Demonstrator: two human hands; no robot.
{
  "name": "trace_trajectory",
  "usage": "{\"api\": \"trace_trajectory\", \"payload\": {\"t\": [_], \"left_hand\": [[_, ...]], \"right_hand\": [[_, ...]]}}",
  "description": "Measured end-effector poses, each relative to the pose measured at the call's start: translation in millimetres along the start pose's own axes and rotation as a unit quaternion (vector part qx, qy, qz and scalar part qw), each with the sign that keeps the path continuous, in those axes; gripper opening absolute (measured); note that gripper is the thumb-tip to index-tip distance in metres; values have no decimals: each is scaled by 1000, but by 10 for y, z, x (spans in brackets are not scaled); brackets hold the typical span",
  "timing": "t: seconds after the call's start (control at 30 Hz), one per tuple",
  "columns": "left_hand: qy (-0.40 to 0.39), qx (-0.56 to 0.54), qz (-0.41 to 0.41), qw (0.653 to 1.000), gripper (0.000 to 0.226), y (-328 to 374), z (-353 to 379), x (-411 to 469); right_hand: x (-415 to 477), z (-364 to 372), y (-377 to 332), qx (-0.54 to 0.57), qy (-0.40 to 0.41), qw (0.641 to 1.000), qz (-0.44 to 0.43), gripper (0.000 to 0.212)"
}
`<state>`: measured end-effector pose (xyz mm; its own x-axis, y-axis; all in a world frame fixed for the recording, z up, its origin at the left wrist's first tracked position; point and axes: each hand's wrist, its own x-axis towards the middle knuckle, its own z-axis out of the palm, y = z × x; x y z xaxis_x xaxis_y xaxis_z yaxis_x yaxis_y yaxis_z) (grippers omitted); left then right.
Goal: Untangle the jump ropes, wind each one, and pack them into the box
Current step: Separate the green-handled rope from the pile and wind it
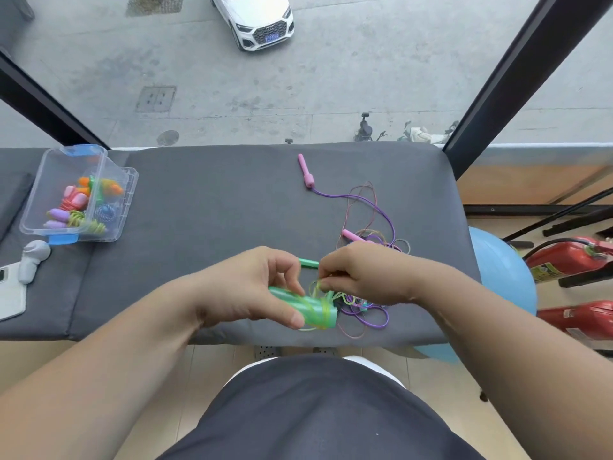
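Note:
My left hand (pixel 252 287) grips a green jump-rope handle (pixel 315 310) with yellow-green cord wound round it, near the front edge of the grey cushion (pixel 215 200). My right hand (pixel 361 273) pinches the yellow-green cord (pixel 315 287) just above that handle. A second green handle (pixel 308 263) pokes out between my hands. A purple rope (pixel 381 210) with two pink handles (pixel 306 171) lies loose and tangled to the right. The clear plastic box (pixel 56 180) at the far left holds several wound ropes with coloured handles.
A phone and a grey object (pixel 31 260) lie left of the box's near end. A blue ball (pixel 501 277) and red fire extinguishers (pixel 570 260) stand on the floor to the right. Behind the cushion is a window with dark frames.

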<state>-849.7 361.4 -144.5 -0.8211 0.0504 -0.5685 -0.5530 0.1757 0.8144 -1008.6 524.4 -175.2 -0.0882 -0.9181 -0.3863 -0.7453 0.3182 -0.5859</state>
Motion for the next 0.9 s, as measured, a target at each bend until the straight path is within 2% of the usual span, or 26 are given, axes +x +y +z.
{"api": "trace_trajectory", "payload": {"t": [0.07, 0.13, 0.23, 0.33, 0.4, 0.47, 0.57, 0.63, 0.7, 0.8, 0.87, 0.9], "left_hand": [[40, 94, -19, 995, 37, -46, -2, 57], [137, 116, -34, 983, 38, -99, 4, 116], [248, 54, -36, 967, 39, -143, 53, 180], [307, 17, -38, 951, 37, -171, 123, 203], [328, -40, -30, 943, 36, -179, 154, 220], [327, -117, -8, 938, 36, -165, 182, 226], [314, -232, 19, 920, 37, -112, 211, 221], [304, -320, 43, 896, 37, -63, 178, 190], [281, -381, 65, 878, 34, -23, 128, 162], [212, -415, 80, 881, 38, -13, 144, 124], [151, -429, 92, 886, 40, -44, 175, 101], [123, -429, 99, 889, 43, -64, 176, 89]], "right_hand": [[70, -59, -119, -49, 1, 999, 13, 17], [112, -69, -216, -95, 47, 994, 36, 21], [117, -13, -260, -121, 110, 985, 57, 26], [132, 144, -283, -94, 162, 981, 41, 26], [134, 267, -252, -61, 225, 972, 37, 28], [88, 344, -166, -8, 305, 952, 36, 36], [-23, 389, -116, 84, 402, 912, -20, 21], [-96, 450, -127, 151, 435, 886, -59, 19], [-177, 521, -107, 256, 436, 862, -45, 19], [-260, 549, -63, 411, 399, 820, 4, 18], [-253, 526, -73, 449, 366, 815, 10, 22], [-239, 505, -82, 444, 347, 826, 9, 24]]}}
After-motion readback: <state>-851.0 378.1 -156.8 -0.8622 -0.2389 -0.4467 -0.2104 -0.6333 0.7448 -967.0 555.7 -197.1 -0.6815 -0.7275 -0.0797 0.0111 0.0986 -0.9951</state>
